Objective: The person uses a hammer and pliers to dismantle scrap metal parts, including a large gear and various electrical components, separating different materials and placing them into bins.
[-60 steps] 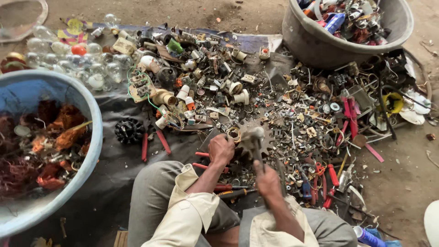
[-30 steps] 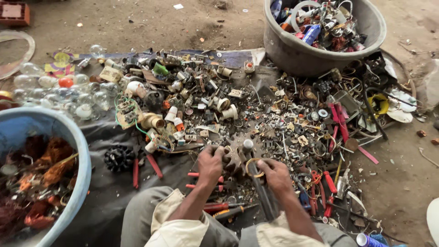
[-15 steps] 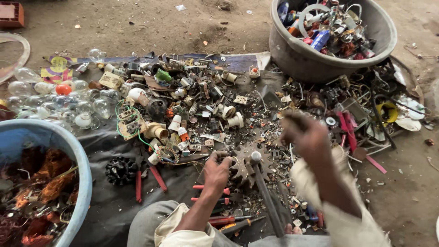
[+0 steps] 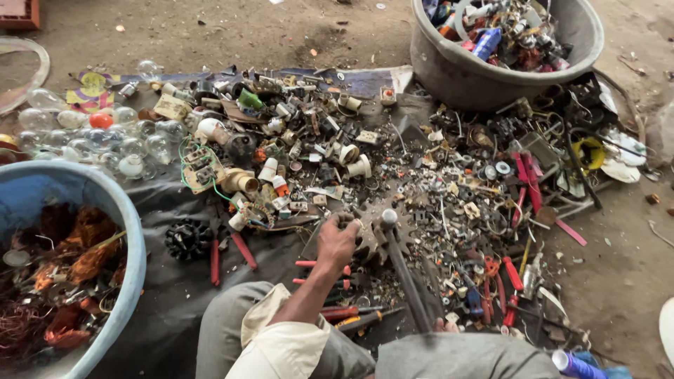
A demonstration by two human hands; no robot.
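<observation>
Gone from above the scrap pile, the raised right hand (image 4: 444,325) now sits low by the knee, gripping the bottom end of a dark metal rod (image 4: 404,277). Left hand (image 4: 338,241) is clenched on a toothed metal gear (image 4: 371,235) at the middle of the dark tarp (image 4: 175,295), the rod's tip just beside it; prying the piece apart seems the step in hand. Red-handled pliers (image 4: 242,249), bulb sockets (image 4: 354,165) and loose screws crowd close, a blue tub (image 4: 130,238) of copper wire and a grey tub (image 4: 456,77) flanking.
</observation>
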